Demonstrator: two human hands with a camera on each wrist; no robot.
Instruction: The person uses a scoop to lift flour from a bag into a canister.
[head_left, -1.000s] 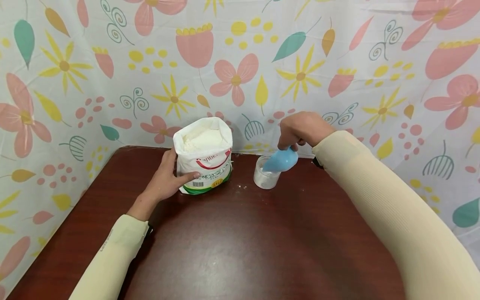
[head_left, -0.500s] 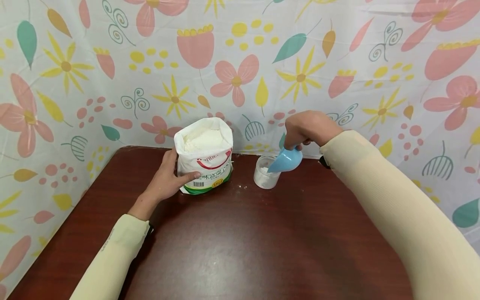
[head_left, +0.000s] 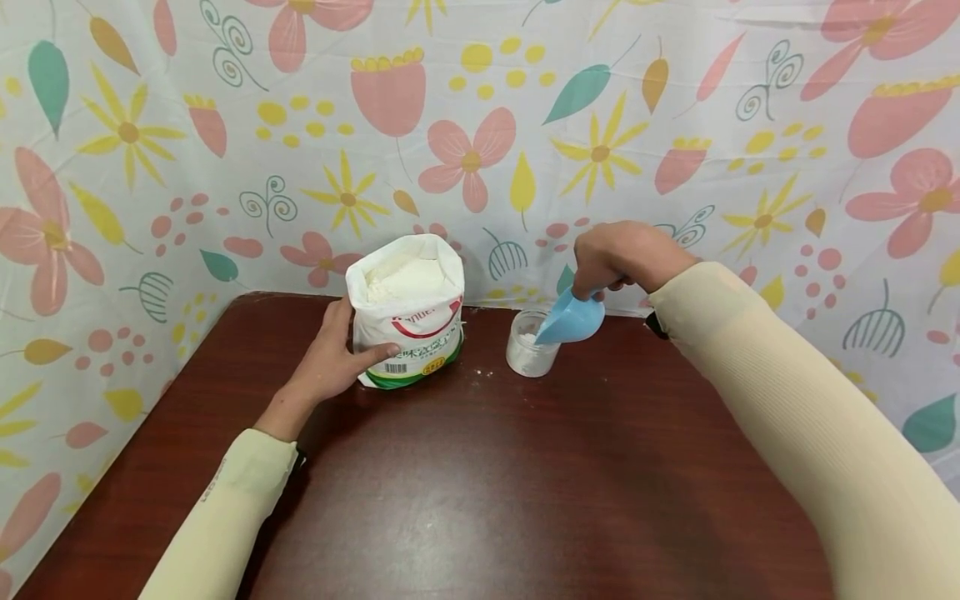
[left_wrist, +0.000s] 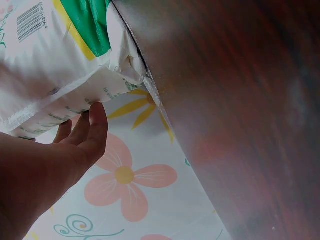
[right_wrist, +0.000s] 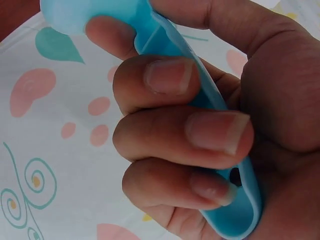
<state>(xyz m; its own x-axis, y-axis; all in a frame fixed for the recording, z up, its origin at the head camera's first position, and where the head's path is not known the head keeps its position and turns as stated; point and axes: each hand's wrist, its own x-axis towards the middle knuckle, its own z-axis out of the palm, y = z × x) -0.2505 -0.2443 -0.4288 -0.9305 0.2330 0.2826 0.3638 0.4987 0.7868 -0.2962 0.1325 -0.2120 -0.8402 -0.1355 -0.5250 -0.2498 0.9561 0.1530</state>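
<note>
A white bag of flour (head_left: 408,312), rolled open at the top and full of white powder, stands at the back of the table. My left hand (head_left: 328,357) holds its left side, thumb across the front; in the left wrist view the fingers (left_wrist: 97,125) lie against the bag's side (left_wrist: 60,70). To the right stands a small clear jar (head_left: 531,357) with white powder inside. My right hand (head_left: 618,257) grips a light blue scoop (head_left: 576,320) whose tip dips over the jar's rim. In the right wrist view, several fingers (right_wrist: 165,135) curl round the scoop's handle (right_wrist: 235,215).
The dark brown table (head_left: 450,483) carries a few white powder specks (head_left: 483,373) between bag and jar. A flower-printed curtain (head_left: 480,125) hangs close behind the table and along its left side.
My right hand and the scoop have shifted slightly right, and more of the jar's opening shows. The left hand and the bag have stayed where they were.
</note>
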